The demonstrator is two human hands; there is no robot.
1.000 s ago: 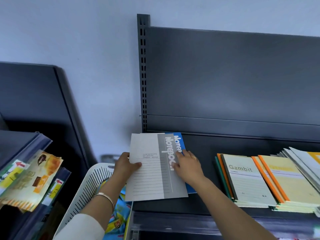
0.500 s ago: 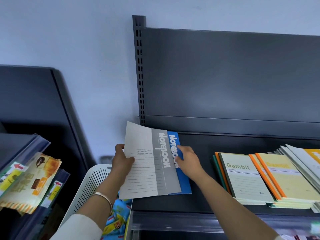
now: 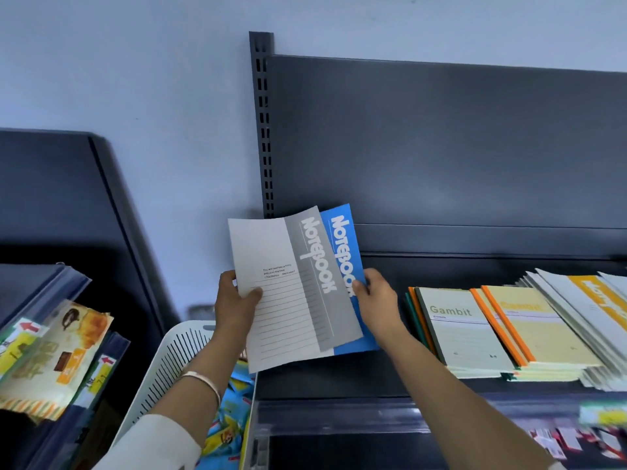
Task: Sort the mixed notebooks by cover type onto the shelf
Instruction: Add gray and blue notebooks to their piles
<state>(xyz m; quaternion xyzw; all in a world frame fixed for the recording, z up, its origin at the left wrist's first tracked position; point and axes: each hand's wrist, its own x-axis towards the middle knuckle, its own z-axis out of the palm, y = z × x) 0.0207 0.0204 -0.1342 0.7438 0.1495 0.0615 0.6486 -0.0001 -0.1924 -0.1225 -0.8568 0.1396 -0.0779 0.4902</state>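
- Left hand (image 3: 234, 307): thumb and fingers grip the left edge of a thin grey-and-white paper-cover notebook (image 3: 291, 300), held tilted above the dark metal shelf (image 3: 339, 378).
- Right hand (image 3: 376, 300): fingers pinch a blue-cover notebook (image 3: 342, 239), tucked just behind the grey one.
- Risk: both covers are floppy, so an edge grip could let one slip into the white slotted plastic basket (image 3: 176, 361) below the left fingers.

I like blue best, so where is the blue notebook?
In the head view, mid-picture: the blue notebook sits just behind the grey notebook, gripped by the right hand, left of the Gambit notebooks.
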